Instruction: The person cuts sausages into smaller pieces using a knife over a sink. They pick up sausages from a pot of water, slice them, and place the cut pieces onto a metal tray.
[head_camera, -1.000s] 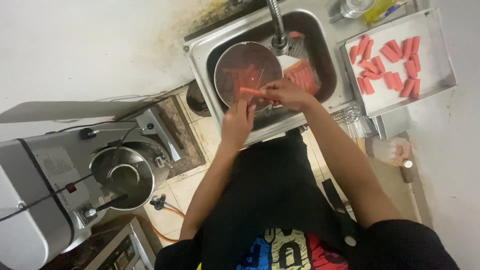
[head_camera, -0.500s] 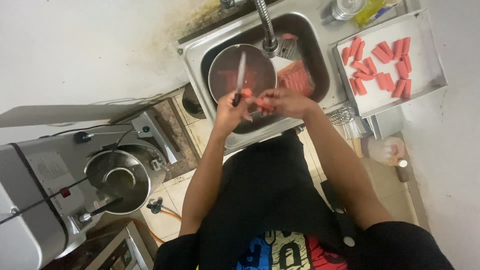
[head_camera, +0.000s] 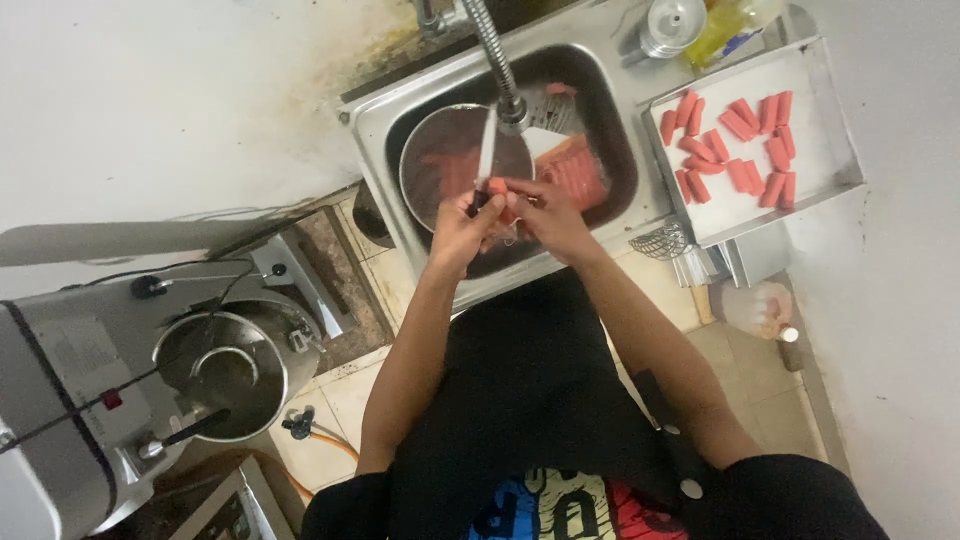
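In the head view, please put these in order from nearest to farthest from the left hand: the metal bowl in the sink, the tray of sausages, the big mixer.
From the left hand:
1. Metal bowl, just beyond the hand, in the sink.
2. Mixer, on the person's left, lower in the picture.
3. Tray of sausages, far on the right side.

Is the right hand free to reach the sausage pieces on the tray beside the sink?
Probably not yet: the right hand is gripping a sausage over the sink; the path to the tray looks open.

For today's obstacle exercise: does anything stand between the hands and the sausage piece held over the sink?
Nothing visible does. The left hand grips a knife, the right hand touches the sausage piece directly.
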